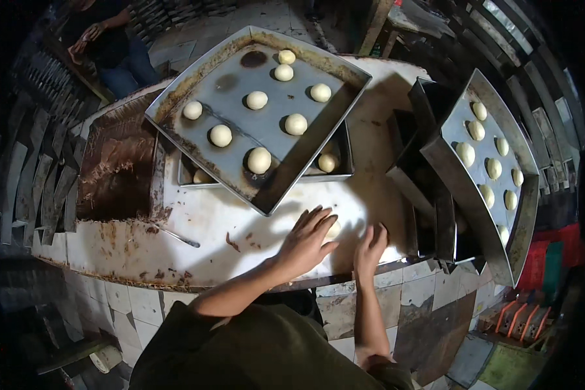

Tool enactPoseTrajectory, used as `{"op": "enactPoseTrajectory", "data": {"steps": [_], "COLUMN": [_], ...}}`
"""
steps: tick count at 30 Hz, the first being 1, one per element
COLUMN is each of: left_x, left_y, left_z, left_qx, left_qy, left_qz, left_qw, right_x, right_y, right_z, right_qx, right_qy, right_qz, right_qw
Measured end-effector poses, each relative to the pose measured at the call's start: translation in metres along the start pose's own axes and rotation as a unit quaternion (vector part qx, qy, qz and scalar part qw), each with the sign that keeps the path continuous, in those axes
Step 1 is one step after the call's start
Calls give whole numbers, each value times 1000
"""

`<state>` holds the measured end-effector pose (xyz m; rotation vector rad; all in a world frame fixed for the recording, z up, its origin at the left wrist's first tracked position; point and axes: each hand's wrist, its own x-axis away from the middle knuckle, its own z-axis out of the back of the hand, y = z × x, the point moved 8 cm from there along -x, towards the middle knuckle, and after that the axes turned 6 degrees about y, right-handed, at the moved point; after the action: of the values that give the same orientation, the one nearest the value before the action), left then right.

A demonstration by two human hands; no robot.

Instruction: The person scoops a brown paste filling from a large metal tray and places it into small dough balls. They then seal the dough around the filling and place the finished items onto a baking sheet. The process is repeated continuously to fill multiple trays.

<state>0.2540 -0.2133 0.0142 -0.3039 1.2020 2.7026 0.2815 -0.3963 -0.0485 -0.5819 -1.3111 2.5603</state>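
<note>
My left hand (303,244) is over the white tabletop, its fingers stretched out and slightly spread. A pale dough ball (333,229) lies just beyond its thumb, partly hidden by the fingers; whether they touch it, I cannot tell. To the right, my right hand (370,250) is held upright with loosely bent fingers and nothing in it. Ahead of both hands a worn metal baking tray (231,88) bears several spaced dough balls (259,160). It rests askew on a second tray (346,151), where more dough balls show.
A tray of brown, chocolate-like filling (114,188) stands left, near a thin metal-bladed tool (179,238). At right, a tilted tray (478,214) with several dough balls tops stacked dark trays (429,188). Another person (110,45) is at the far left, hands together. Crates (549,260) stand low right.
</note>
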Motion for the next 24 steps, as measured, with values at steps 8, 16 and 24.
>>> {"op": "enactPoseTrajectory", "data": {"steps": [8,16,24], "left_x": [-148,-355,-377], "left_y": [-88,-245,-268], "left_z": [172,163,135], "left_qx": [73,-80,-128], "left_qy": [85,50,-63], "left_qz": [68,37,44], "left_qw": [991,995,989], "right_x": [92,-39,70], "right_y": [-56,-34,-66], "right_z": [-73,-89,-70], "right_qx": [48,150,218], "right_qy": [-284,-100,-284], "right_qz": [318,98,238], "right_qw": [903,979,903]}}
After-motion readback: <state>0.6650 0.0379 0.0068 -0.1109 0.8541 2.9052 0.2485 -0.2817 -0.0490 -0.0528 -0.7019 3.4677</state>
